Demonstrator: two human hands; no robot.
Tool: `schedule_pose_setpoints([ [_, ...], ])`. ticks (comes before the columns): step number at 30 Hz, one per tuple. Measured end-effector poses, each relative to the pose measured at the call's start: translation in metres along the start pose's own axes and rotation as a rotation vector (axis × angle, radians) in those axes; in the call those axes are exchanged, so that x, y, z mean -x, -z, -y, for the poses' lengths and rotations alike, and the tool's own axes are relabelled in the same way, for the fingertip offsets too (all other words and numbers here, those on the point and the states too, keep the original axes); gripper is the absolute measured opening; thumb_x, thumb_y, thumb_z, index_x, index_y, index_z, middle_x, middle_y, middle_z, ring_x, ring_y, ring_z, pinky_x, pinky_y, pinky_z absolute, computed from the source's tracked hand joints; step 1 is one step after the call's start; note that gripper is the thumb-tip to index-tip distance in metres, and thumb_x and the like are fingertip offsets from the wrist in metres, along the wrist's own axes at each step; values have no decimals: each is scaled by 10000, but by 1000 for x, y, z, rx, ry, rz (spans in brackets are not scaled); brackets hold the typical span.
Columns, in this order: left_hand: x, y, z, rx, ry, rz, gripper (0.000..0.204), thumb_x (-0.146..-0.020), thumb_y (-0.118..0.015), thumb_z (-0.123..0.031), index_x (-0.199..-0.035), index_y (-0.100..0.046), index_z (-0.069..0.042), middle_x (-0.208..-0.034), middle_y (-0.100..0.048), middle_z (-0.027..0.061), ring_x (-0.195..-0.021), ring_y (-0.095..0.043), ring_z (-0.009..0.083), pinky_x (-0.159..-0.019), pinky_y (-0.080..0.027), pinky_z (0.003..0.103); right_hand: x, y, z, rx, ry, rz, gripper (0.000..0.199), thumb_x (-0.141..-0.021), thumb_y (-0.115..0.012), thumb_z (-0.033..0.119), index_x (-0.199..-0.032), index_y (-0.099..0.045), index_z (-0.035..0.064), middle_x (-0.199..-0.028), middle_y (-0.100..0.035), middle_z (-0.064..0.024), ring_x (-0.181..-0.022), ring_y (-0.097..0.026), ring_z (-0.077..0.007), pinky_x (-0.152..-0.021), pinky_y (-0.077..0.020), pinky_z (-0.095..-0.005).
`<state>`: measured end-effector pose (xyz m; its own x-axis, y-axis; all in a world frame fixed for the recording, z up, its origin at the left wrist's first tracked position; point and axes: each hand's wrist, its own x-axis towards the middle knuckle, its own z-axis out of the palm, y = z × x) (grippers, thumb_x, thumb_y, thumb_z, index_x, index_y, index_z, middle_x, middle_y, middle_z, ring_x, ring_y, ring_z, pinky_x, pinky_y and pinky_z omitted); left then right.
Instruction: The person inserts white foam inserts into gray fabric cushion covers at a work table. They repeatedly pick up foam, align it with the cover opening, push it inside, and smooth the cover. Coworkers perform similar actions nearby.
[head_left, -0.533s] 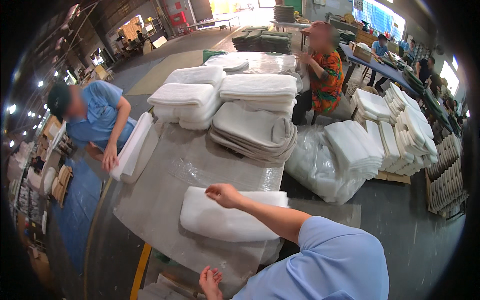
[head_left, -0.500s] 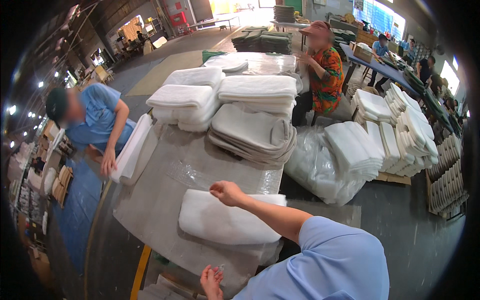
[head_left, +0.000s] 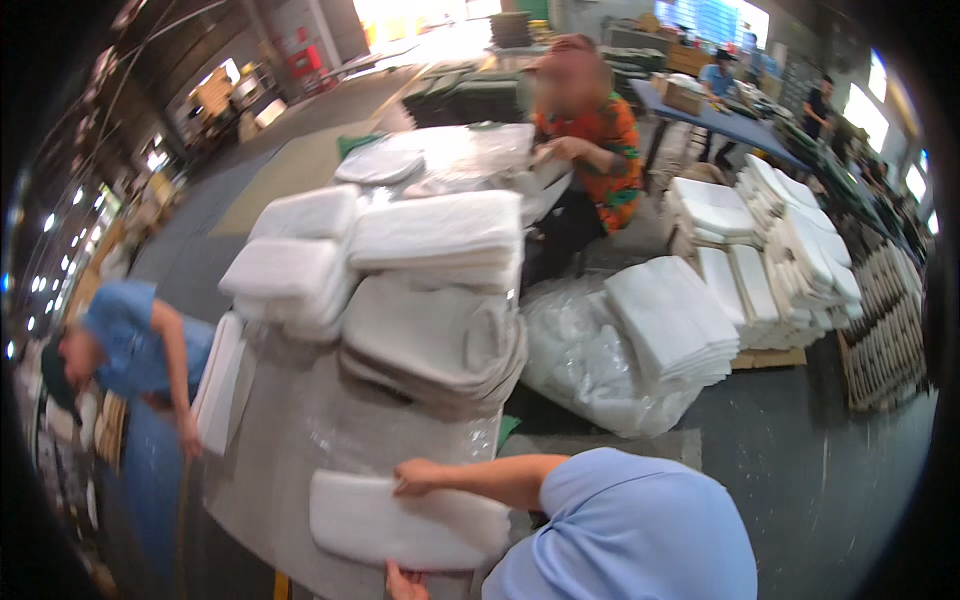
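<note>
A folded piece of thick white padding [head_left: 350, 520] lies lengthwise on the grey-covered table near me. My right hand [head_left: 417, 478] reaches across with its fingers curled on the padding's far edge. At the near edge, my left hand [head_left: 405, 582] has its fingers closed about the border; part of it is cut off by the lower rim of the picture. Beyond the padding sits a stack of grey folded pads [head_left: 425, 335]. Behind that stand piles of white folded padding [head_left: 435, 230].
At left, a co-worker in blue [head_left: 150, 340] touches a white folded piece [head_left: 220, 385] at the table's edge. Across the table sits a person in a patterned shirt [head_left: 600, 160]. On the right are a clear plastic bag [head_left: 570, 340], more white stacks [head_left: 680, 320] and a blue table [head_left: 690, 110].
My right hand has come down onto the padding's far edge, and my left hand has come up to its near edge. The view has shifted. The patterned-shirt person's hands have lowered.
</note>
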<state>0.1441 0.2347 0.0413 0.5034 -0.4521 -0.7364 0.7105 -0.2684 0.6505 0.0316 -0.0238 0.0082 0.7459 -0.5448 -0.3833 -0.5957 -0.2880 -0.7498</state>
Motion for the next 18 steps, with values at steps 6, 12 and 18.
schedule_pose_setpoints([
  [6,-5,-18,-20,-94,14,-46,454,-1016,-699,-345,-1374,-608,-79,-1289,-683,144,-1164,-664,360,-961,-552,539,-4,10,12,-69,-1,62,505,-804,-808,404,-1108,-773,3,-1059,-772,-222,-1025,-738,-402,-864,-574,-489],
  [12,-14,-19,-52,-211,29,13,374,-1030,-684,-312,-1323,-651,-82,-1298,-693,139,-1161,-678,355,-952,-560,520,6,15,3,-361,-148,63,468,-828,-837,382,-1073,-774,-12,-989,-739,-157,-888,-695,-308,-761,-547,-463],
  [18,-24,-13,-106,-369,24,162,301,-1043,-669,-280,-1272,-693,-85,-1308,-703,134,-1158,-692,351,-943,-568,501,43,-17,-8,-901,-270,-32,466,-906,-805,463,-881,-685,13,-764,-604,-114,-657,-620,-259,-591,-481,-418],
])
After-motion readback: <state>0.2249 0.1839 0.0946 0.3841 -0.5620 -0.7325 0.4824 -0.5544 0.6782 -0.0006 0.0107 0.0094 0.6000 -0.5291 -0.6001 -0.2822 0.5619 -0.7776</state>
